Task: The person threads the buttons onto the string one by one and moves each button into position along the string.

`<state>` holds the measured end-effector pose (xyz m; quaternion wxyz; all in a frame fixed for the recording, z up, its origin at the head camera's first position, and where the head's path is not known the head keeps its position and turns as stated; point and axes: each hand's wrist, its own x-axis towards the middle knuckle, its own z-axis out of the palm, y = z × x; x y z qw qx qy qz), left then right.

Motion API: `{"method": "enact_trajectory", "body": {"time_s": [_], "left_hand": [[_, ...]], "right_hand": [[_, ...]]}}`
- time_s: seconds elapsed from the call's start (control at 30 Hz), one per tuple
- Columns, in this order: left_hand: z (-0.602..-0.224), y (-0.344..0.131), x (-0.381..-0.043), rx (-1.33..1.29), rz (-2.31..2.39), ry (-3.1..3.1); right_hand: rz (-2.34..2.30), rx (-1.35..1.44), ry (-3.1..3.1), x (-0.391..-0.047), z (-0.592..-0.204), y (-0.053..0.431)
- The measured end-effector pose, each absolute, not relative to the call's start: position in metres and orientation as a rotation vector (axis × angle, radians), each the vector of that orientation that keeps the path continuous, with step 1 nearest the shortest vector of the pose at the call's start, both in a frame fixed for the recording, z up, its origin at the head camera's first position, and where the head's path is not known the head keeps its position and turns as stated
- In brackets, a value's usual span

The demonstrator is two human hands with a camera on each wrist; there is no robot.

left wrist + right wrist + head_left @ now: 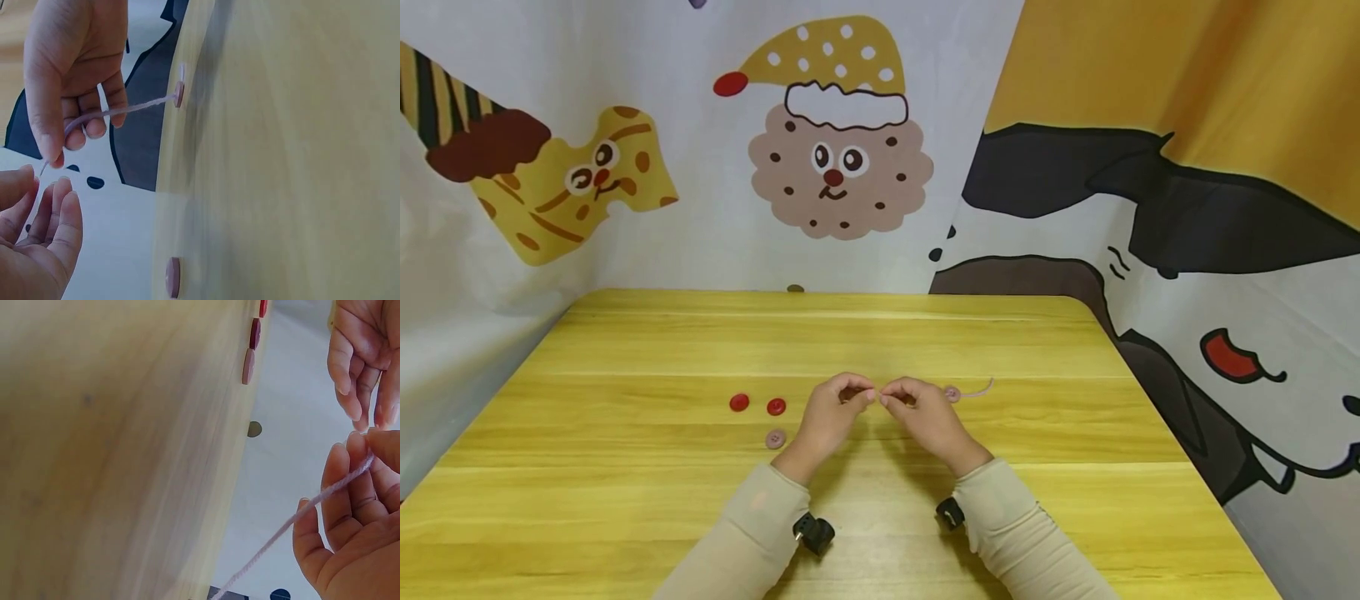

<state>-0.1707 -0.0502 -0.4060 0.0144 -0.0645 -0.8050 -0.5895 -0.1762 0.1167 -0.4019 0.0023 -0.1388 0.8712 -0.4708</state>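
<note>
Pink cord [140, 106], one length, one end trailing on the worktop [625, 508], the other raised; strung with one pink button [952, 394], resting just beyond the right hand. Right hand [922, 414]: thumb and forefinger pinching the cord near its raised end, other fingers loosely bent. Left hand [831, 414]: thumb and forefinger brought together just beside that end; whether they grip it cannot be told. Left of the hands: two red buttons [776, 407], side by side but apart; nearer the wearer, one dusky-pink button [775, 438], lying flat.
</note>
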Motion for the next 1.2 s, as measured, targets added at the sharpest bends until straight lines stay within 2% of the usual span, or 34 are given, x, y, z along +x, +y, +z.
{"method": "enact_trajectory", "body": {"time_s": [0.47,1.2], "left_hand": [[-0.401,-0.073,-0.173,-0.064,-2.0,-2.416],[-0.394,-0.155,-0.186,0.143,-1.747,-2.524]], "right_hand": [[-1.484,-0.47,2.715,-0.177,-0.404,0.118],[-1.539,-0.413,2.667,-0.179,-0.407,0.125]]}}
